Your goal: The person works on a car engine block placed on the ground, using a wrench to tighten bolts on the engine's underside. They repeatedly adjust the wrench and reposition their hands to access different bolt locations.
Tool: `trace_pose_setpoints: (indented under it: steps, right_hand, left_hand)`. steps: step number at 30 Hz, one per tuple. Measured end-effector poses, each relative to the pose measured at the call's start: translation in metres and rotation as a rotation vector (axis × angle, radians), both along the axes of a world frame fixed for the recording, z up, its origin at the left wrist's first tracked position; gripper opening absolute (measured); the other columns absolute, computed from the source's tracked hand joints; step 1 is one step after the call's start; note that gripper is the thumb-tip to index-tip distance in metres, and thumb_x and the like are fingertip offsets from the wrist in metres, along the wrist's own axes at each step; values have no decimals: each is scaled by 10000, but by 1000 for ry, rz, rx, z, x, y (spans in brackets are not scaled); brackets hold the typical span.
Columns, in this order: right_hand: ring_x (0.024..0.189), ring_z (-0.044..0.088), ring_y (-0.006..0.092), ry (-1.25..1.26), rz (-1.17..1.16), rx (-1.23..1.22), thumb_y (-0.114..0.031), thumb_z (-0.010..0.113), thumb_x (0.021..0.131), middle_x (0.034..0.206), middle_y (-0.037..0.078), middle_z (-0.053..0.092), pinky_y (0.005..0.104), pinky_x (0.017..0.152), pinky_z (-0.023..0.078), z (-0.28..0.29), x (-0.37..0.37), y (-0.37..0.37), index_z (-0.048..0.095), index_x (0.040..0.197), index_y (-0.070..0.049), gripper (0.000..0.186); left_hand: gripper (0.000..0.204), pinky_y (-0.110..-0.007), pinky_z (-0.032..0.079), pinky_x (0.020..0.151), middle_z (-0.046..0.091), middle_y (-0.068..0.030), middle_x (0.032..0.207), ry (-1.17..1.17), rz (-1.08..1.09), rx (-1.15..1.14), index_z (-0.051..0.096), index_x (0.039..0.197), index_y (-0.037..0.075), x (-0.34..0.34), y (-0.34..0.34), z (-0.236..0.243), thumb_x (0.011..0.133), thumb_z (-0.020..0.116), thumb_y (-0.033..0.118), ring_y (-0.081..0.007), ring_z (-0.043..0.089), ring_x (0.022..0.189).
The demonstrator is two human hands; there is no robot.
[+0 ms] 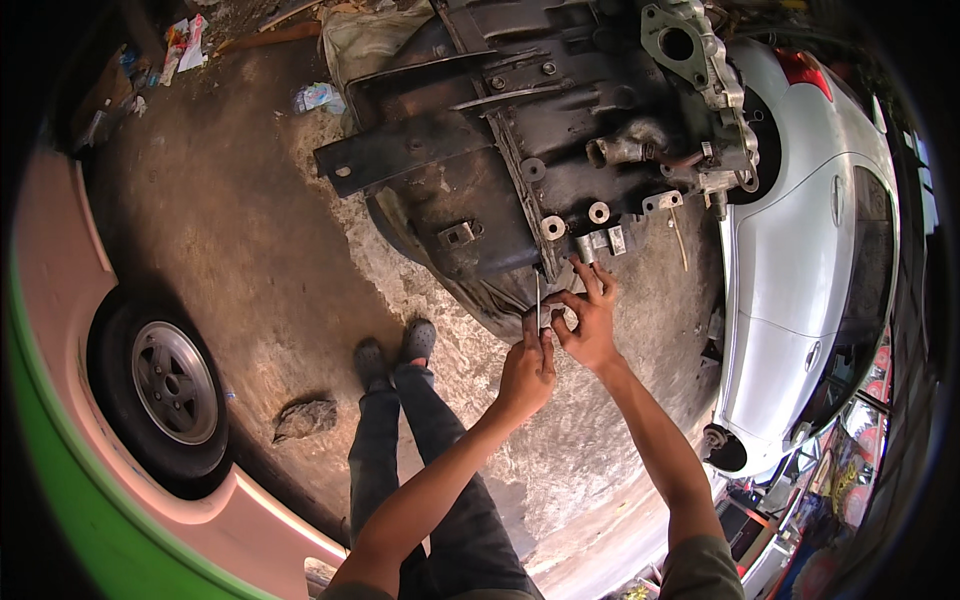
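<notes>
A large, dirty black engine block (520, 150) with grey metal fittings stands in front of me on the ground. My left hand (527, 368) grips a thin metal tool (537, 295) whose tip points up at the block's lower edge. Beside it, my right hand (588, 318) pinches a small light part next to the tool shaft, its fingers spread toward the silver bosses (575, 232) on the block. My dark trousers and shoes (395, 350) show below the hands.
A white car (810, 240) stands close on the right. At the left is a pink and green vehicle body with a wheel (160, 385). A stone (305, 418) lies on the dirt, and litter (318, 97) is at the back.
</notes>
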State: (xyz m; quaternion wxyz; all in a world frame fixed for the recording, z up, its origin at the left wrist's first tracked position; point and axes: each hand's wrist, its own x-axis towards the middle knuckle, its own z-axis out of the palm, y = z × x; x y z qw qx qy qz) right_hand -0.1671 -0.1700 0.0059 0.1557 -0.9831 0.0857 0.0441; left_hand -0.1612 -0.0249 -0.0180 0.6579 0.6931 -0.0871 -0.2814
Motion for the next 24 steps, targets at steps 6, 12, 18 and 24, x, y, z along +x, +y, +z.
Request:
trace_pose_setpoints:
  steps: [6,12,18,24]
  right_hand:
    - [1400,236,412,22,38,1,-79,668,697,1459,112,422,488,1131,299,2,0,-6,752,925,-177,262]
    - [1373,250,431,-2,20,73,-80,635,677,1515,126,391,496,1150,200,-4,-2,-10,752,917,-178,285]
    - [1394,244,415,-23,59,-7,-74,669,690,1435,115,434,483,1121,314,-4,-2,-10,750,903,-178,251]
    - [1387,257,415,-5,44,10,-75,659,681,1426,119,440,478,1119,316,-1,0,-9,753,899,-176,258]
  left_hand:
    - [384,-548,479,595,616,-337,771,-84,-19,73,405,1251,-122,7,-35,-71,1026,389,188,-497,619,723]
    - [356,-570,469,646,616,-346,852,18,15,71,475,1201,-85,7,-24,-62,1046,382,221,-533,593,785]
    - [359,-490,509,504,605,-304,666,-209,40,176,454,1172,-138,19,-24,-57,1036,409,191,-449,637,603]
    - [310,-444,532,465,599,-265,605,-260,-177,389,450,1186,-145,16,-25,-48,1002,447,105,-414,654,593]
